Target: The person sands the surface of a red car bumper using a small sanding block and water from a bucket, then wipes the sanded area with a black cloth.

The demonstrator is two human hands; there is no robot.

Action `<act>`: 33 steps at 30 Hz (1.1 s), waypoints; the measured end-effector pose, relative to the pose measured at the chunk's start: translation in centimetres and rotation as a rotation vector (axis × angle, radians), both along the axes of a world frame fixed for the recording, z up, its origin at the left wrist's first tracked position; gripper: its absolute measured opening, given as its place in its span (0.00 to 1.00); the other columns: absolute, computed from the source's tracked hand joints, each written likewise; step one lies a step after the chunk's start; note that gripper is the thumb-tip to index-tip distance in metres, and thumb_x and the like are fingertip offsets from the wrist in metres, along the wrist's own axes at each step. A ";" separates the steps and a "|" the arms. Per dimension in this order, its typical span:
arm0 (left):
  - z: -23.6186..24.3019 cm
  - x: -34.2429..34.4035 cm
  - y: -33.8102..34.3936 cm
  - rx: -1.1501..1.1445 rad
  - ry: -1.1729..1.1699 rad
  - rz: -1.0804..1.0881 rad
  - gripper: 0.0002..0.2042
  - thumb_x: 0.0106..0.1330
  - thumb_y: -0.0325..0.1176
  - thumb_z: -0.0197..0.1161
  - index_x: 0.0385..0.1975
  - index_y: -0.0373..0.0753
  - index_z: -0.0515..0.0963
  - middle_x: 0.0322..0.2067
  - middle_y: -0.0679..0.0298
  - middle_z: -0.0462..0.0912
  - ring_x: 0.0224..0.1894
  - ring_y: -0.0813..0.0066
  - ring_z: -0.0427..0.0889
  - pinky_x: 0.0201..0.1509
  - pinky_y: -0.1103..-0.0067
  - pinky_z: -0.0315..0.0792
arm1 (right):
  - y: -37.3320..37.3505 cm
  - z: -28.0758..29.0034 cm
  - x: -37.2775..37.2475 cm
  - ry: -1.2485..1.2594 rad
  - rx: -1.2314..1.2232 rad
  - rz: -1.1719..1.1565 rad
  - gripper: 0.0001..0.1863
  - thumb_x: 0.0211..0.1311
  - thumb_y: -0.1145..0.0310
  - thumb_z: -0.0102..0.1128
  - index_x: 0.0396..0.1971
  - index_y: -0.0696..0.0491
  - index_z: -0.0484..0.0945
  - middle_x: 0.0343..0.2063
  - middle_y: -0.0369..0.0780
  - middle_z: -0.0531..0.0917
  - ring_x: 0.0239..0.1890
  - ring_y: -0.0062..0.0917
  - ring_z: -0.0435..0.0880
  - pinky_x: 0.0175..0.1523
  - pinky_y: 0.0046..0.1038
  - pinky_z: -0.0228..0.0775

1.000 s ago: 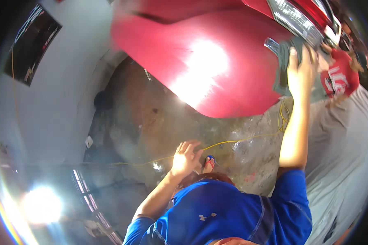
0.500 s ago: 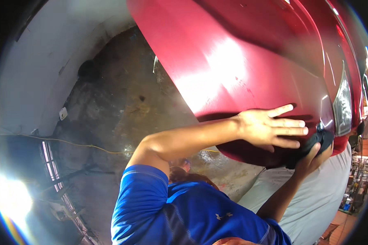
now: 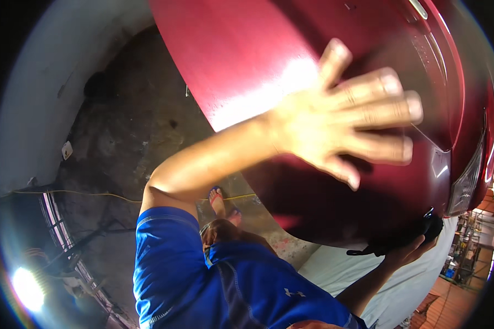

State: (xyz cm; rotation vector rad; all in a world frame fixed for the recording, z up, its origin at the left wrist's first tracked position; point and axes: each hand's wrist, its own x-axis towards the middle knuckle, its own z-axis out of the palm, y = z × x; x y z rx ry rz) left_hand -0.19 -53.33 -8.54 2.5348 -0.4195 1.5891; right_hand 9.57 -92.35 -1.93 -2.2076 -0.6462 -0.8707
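My left hand (image 3: 340,118) is spread wide with its fingers apart, held flat over the glossy red car panel (image 3: 247,55). It is blurred and large in the view, and I cannot tell whether the palm touches the paint. My right hand (image 3: 403,256) reaches up from the lower right and grips a dark cloth (image 3: 420,233) against the panel's lower edge, below the car's light cluster (image 3: 466,181). My blue shirt sleeve (image 3: 164,257) fills the bottom of the view.
Stained concrete floor (image 3: 132,137) lies to the left, with a yellow cord (image 3: 93,193) running across it. My foot in a sandal (image 3: 219,203) stands under the car's edge. A pale wall (image 3: 44,82) curves at the left. A light grey sheet (image 3: 411,290) lies at lower right.
My left hand has moved up across the red panel and nearer to the camera, fingers spread wider. My right hand still grips the dark cloth at the panel's lower edge.
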 end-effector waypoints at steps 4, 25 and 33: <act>0.7 -1.2 7.6 -0.162 0.038 0.302 0.53 0.61 0.82 0.48 0.81 0.53 0.52 0.81 0.43 0.34 0.80 0.26 0.33 0.73 0.27 0.35 | 0.2 -0.1 0.0 0.019 0.031 0.013 0.42 0.77 0.37 0.44 0.72 0.60 0.63 0.68 0.50 0.68 0.69 0.41 0.72 0.70 0.43 0.69; -55.8 -30.4 -32.8 -1.080 1.387 -0.099 0.50 0.66 0.75 0.49 0.81 0.47 0.52 0.82 0.53 0.42 0.84 0.48 0.36 0.82 0.47 0.31 | -1.0 0.5 0.2 -0.058 -0.024 -0.111 0.40 0.77 0.37 0.44 0.69 0.59 0.67 0.64 0.50 0.74 0.65 0.42 0.73 0.68 0.44 0.65; -36.4 -19.9 -30.0 -1.312 1.653 -0.952 0.30 0.80 0.58 0.43 0.66 0.39 0.72 0.65 0.50 0.74 0.70 0.52 0.68 0.74 0.62 0.61 | -0.3 0.3 0.5 -0.067 0.012 -0.052 0.42 0.76 0.36 0.46 0.69 0.59 0.67 0.64 0.49 0.75 0.64 0.40 0.75 0.67 0.42 0.67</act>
